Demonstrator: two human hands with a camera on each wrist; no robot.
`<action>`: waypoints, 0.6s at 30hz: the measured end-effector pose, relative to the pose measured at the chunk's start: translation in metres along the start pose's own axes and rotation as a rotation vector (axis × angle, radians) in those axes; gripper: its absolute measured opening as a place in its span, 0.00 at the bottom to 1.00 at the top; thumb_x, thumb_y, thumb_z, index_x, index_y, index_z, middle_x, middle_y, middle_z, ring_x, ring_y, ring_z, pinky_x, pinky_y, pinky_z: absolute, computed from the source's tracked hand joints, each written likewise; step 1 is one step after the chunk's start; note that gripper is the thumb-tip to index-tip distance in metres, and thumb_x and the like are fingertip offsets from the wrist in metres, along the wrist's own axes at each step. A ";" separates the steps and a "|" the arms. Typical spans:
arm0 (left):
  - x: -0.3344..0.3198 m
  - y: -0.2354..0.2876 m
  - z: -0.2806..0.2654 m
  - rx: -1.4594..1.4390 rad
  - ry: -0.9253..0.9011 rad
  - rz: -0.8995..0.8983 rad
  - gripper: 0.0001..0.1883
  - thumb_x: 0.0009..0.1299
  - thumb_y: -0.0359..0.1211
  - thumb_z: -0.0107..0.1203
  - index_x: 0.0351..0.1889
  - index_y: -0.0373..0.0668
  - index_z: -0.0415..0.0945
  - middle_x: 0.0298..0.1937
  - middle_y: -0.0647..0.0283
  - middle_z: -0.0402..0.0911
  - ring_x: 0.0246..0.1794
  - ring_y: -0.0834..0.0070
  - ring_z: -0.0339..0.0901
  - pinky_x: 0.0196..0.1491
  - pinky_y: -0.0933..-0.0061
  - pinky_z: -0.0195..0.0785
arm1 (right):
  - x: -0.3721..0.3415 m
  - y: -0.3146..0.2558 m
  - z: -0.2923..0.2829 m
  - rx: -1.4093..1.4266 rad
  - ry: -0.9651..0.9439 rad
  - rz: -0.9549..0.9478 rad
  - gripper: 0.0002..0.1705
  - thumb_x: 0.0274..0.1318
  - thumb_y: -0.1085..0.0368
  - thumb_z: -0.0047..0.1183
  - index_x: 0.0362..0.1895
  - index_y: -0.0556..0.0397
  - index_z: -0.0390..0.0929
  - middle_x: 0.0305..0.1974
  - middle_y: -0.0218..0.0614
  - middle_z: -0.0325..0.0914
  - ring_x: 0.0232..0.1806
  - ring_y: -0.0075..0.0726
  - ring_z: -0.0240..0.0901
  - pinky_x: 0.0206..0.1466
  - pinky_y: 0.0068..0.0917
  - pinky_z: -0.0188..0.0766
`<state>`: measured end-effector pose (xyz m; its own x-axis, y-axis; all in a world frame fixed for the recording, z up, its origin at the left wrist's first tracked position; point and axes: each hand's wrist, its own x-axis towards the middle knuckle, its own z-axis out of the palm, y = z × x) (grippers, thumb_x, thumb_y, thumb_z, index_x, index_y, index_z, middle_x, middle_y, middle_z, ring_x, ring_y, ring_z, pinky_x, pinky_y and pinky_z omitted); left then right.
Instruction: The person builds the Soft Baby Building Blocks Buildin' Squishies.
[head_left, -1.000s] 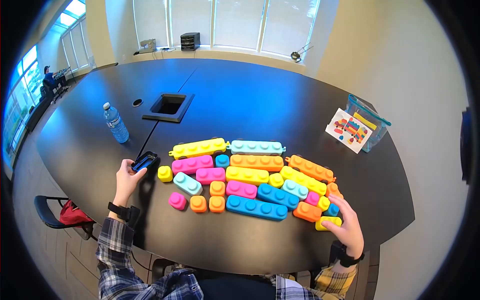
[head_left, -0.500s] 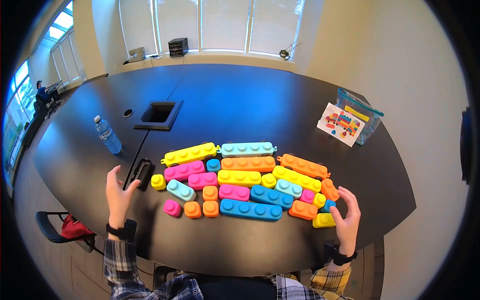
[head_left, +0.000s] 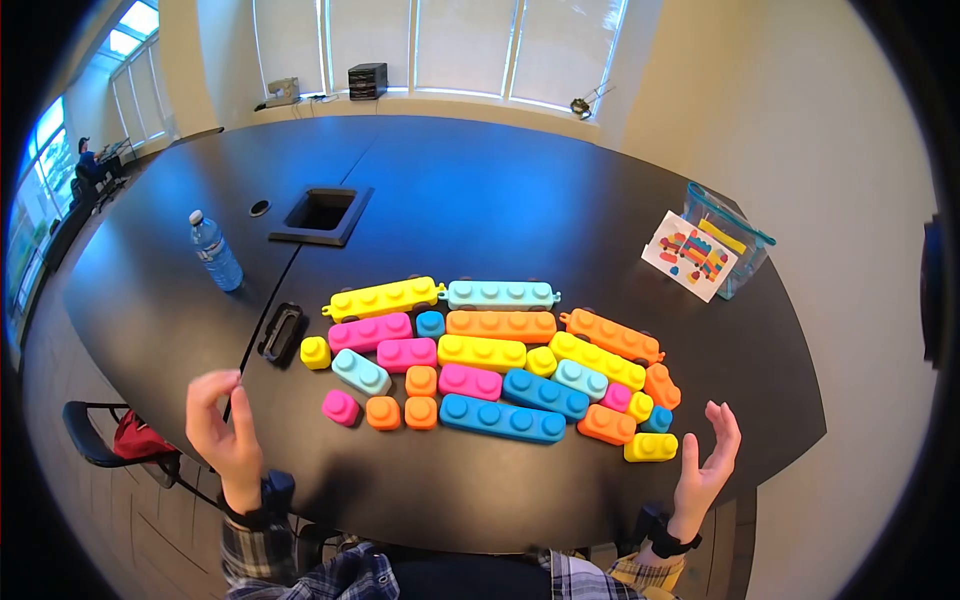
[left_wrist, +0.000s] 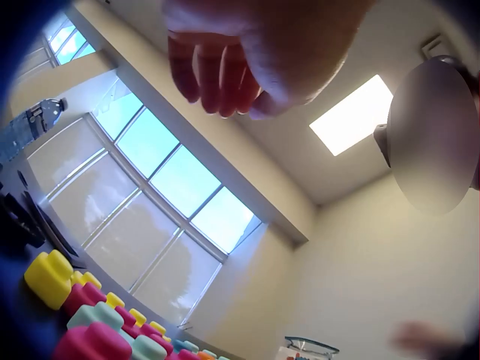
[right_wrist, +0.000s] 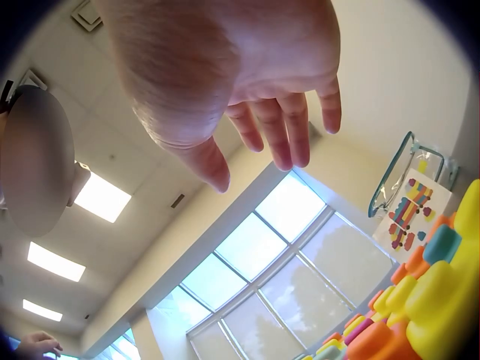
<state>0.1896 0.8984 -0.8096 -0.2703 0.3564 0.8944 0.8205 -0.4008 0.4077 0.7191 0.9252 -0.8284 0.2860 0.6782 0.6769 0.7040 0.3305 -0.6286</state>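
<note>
My left hand is raised at the front left of the table, fingers loosely bent and thumb near the fingertips, with nothing in it. A small black oblong case lies on the table beyond it. On the right, my right hand is lifted with spread, relaxed fingers, also holding nothing. Nearest to it is a yellow block. Many soft-looking studded blocks lie between the hands, among them a long blue block and a pink cube. Behind them stand a yellow wheeled base, a pale blue one and an orange one.
A water bottle stands at the left, near a square table opening. At the right, a picture card leans against a clear zip bag. A chair with something red on it is at the left edge.
My left hand has let go of the black case, leaving it on the table, and drawn back toward me. My right hand has moved back off the blocks at the right. The blocks stay put.
</note>
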 end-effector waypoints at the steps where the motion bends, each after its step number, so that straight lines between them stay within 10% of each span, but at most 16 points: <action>1: 0.014 0.002 0.003 -0.038 -0.065 0.018 0.09 0.74 0.21 0.59 0.50 0.37 0.80 0.49 0.60 0.83 0.45 0.72 0.79 0.49 0.72 0.72 | 0.000 0.000 0.000 0.014 0.015 0.012 0.34 0.62 0.69 0.63 0.72 0.56 0.70 0.66 0.45 0.79 0.70 0.45 0.73 0.77 0.43 0.62; 11: 0.069 -0.108 0.175 0.219 -1.149 0.130 0.24 0.63 0.39 0.71 0.56 0.40 0.82 0.54 0.52 0.84 0.60 0.51 0.78 0.64 0.55 0.73 | -0.009 -0.025 0.008 -0.024 -0.095 -0.088 0.26 0.58 0.67 0.66 0.61 0.56 0.79 0.64 0.45 0.80 0.67 0.50 0.76 0.72 0.43 0.69; 18: 0.039 -0.132 0.152 0.380 -1.342 0.080 0.27 0.59 0.41 0.73 0.55 0.41 0.82 0.50 0.51 0.86 0.54 0.50 0.82 0.58 0.55 0.77 | -0.069 -0.035 -0.012 0.020 -0.142 -0.049 0.24 0.56 0.68 0.67 0.57 0.55 0.81 0.64 0.46 0.79 0.65 0.51 0.77 0.70 0.43 0.70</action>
<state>0.1475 1.0935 -0.8566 0.2894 0.9567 -0.0325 0.9536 -0.2852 0.0969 0.6825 0.8591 -0.8488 0.1557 0.7468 0.6466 0.7015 0.3773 -0.6046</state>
